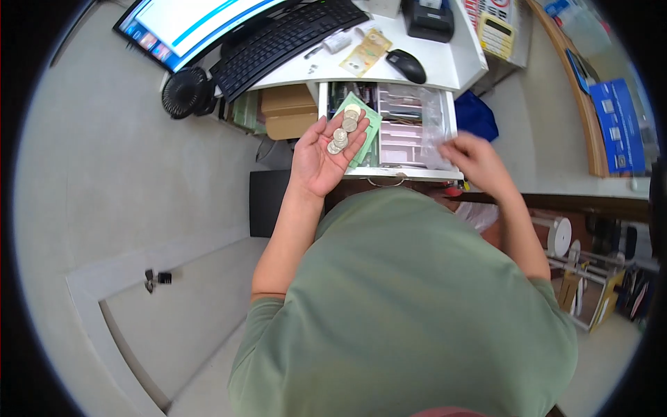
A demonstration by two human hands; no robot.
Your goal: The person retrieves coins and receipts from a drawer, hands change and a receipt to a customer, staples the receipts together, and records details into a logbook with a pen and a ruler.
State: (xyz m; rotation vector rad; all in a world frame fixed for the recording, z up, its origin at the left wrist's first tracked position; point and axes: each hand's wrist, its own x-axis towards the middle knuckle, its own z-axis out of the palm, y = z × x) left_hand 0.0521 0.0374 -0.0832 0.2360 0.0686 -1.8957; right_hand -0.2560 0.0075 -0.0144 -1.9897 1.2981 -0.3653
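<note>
White desk [439, 61] with black keyboard [283, 50], mouse [407, 66] and yellowish note [366, 53].

A plain, short-sleeved, grey-green shirt [410, 299] is worn.

No text or number can be read (even the monitor [201, 29] is too blurred).

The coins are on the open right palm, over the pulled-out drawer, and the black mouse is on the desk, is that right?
No, the head view shows the coins on the open left hand, not the right hand. The pulled-out drawer below and the black mouse on the desk are as you said.
</note>
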